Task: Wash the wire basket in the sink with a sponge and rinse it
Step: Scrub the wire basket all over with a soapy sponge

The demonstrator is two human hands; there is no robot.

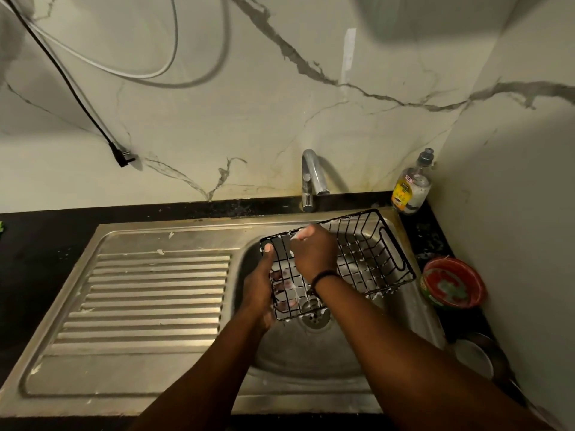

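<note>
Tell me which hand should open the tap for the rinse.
Probably the right hand. It works at the wire basket's far rim, just below the tap, and could let go. The left hand grips the basket's near-left end, holding it over the sink.

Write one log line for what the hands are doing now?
left hand holds wire basket over sink | right hand scrubs its rim | suds on wires | tap off

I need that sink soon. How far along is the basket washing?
Midway, still scrubbing. Done: white suds already cling to the wire basket, so soaping has begun. In hand: the left hand grips the basket's near end over the sink, while the right hand rubs its rim; the sponge itself is hidden. Left: rinsing, since no water runs from the faucet.
</note>
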